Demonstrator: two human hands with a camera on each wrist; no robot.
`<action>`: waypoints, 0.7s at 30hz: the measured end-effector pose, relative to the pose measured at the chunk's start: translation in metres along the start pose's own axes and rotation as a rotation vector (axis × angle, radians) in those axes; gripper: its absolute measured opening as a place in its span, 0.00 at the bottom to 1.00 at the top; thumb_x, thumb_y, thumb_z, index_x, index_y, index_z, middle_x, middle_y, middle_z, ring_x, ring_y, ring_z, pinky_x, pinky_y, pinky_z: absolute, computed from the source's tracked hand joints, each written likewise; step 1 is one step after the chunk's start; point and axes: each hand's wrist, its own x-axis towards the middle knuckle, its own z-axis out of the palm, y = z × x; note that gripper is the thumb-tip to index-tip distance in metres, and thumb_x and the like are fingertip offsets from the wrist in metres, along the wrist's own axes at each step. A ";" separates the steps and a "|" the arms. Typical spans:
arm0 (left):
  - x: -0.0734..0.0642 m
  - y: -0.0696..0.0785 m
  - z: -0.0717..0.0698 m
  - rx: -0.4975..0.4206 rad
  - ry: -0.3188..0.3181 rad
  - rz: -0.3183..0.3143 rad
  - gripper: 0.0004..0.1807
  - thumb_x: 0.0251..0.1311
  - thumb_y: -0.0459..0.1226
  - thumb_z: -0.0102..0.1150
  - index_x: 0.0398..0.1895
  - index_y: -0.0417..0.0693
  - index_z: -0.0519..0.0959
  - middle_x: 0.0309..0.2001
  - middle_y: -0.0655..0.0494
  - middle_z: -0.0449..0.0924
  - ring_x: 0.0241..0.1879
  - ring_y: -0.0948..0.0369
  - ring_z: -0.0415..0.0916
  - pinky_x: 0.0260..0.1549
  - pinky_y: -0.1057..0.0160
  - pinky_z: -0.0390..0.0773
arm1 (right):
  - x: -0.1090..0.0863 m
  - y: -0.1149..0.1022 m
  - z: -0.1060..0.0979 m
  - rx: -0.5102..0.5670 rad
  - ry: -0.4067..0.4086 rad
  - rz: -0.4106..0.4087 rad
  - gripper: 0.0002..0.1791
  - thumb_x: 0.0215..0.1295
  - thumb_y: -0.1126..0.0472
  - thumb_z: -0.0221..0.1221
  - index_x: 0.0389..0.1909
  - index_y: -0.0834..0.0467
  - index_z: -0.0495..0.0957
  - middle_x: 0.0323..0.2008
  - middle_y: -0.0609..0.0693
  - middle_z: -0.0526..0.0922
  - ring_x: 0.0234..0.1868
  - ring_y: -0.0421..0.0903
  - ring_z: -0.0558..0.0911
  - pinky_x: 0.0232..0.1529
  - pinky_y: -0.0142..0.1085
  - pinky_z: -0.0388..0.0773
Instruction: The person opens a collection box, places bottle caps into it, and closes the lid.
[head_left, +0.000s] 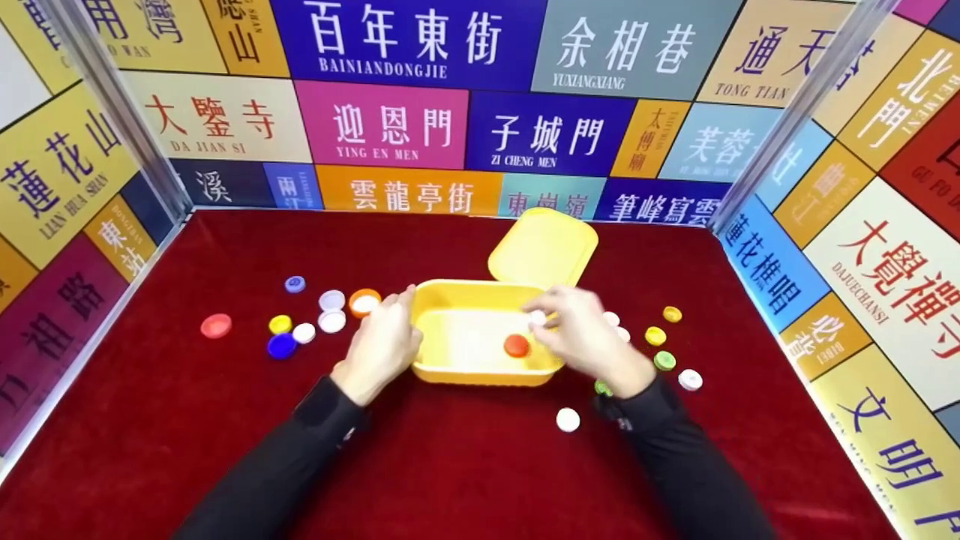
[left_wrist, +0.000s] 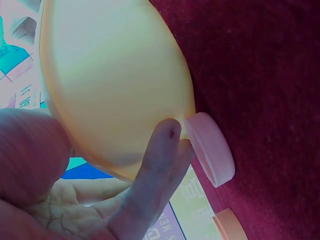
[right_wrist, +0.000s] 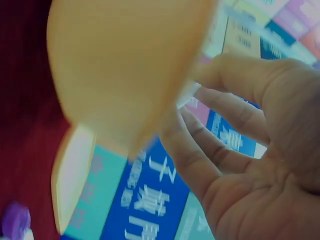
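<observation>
Head view brightly lit; inside of yellow box (head_left: 480,377) washed pale, right hand (head_left: 581,330) smeared by motion. Wrist views dimmer, hazy, colour-shifted; box rim blurred in right one.

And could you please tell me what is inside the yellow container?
Inside the yellow container, an orange-red cap lies on the bottom. The right hand pinches a white cap over the right end; whatever that hand covers there cannot be seen.
</observation>
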 end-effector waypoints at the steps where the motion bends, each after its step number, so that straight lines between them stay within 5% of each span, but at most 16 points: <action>1: 0.000 0.000 0.000 0.003 0.000 -0.001 0.38 0.74 0.28 0.63 0.88 0.34 0.71 0.70 0.30 0.85 0.60 0.34 0.91 0.57 0.37 0.94 | 0.000 -0.003 0.005 -0.003 -0.024 -0.024 0.12 0.70 0.69 0.76 0.52 0.63 0.96 0.44 0.62 0.93 0.45 0.60 0.92 0.50 0.52 0.95; 6: 0.001 0.001 0.000 0.011 0.004 0.002 0.39 0.73 0.28 0.63 0.87 0.34 0.71 0.70 0.30 0.85 0.60 0.33 0.91 0.58 0.37 0.94 | 0.002 -0.018 0.024 0.008 -0.179 -0.091 0.12 0.72 0.66 0.76 0.54 0.62 0.96 0.42 0.60 0.94 0.43 0.59 0.89 0.45 0.43 0.88; 9: 0.000 0.002 0.000 0.005 0.015 0.013 0.38 0.73 0.28 0.63 0.87 0.34 0.72 0.69 0.29 0.86 0.60 0.34 0.91 0.58 0.37 0.94 | 0.003 -0.022 0.028 0.048 -0.248 -0.070 0.13 0.73 0.65 0.76 0.56 0.61 0.95 0.45 0.59 0.95 0.45 0.58 0.92 0.48 0.44 0.92; 13: 0.000 0.001 0.000 0.002 0.021 0.023 0.38 0.73 0.27 0.64 0.87 0.34 0.72 0.69 0.29 0.86 0.59 0.34 0.91 0.58 0.37 0.94 | 0.002 -0.020 0.028 0.100 -0.275 -0.041 0.15 0.74 0.65 0.77 0.58 0.63 0.94 0.48 0.61 0.95 0.47 0.58 0.96 0.53 0.53 0.95; 21: 0.000 -0.001 0.002 0.004 0.019 0.023 0.38 0.72 0.27 0.62 0.86 0.33 0.73 0.70 0.29 0.85 0.62 0.34 0.91 0.59 0.37 0.94 | 0.002 -0.017 0.027 0.103 -0.277 -0.047 0.15 0.74 0.66 0.76 0.58 0.64 0.94 0.48 0.62 0.95 0.48 0.57 0.97 0.53 0.52 0.96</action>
